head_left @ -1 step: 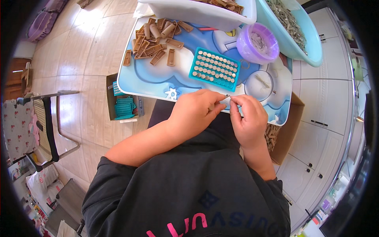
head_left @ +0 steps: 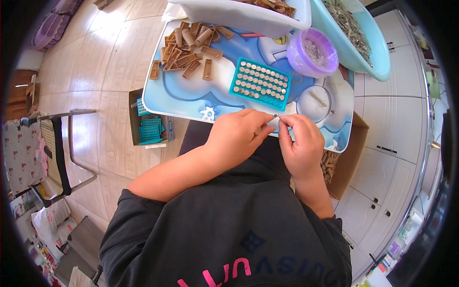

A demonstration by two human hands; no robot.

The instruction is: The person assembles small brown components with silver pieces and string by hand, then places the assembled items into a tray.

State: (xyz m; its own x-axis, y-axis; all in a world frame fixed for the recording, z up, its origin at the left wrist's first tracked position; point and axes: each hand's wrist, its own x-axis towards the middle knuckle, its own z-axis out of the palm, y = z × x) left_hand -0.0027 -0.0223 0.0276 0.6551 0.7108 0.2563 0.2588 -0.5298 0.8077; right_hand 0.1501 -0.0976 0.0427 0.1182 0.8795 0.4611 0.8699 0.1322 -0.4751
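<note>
At the table's near edge, my left hand (head_left: 240,130) and my right hand (head_left: 302,141) meet fingertip to fingertip. Each is closed in a pinch, and between them shows a tiny dark and metallic piece (head_left: 276,115), too small to name. Just beyond my fingers lies a teal tray (head_left: 273,101) with rows of small round silver discs (head_left: 258,82). Several holes along its near right side hold no disc. Brown half-round plastic pieces (head_left: 186,45) are heaped at the far left of the table.
A purple tub (head_left: 295,55) holds small pale pieces. Behind stand a white bin (head_left: 248,21) of brown pieces and a light blue basin (head_left: 380,57) of grey metal-looking parts. A box (head_left: 135,112) of teal trays sits on the floor left, a cardboard box (head_left: 351,158) right.
</note>
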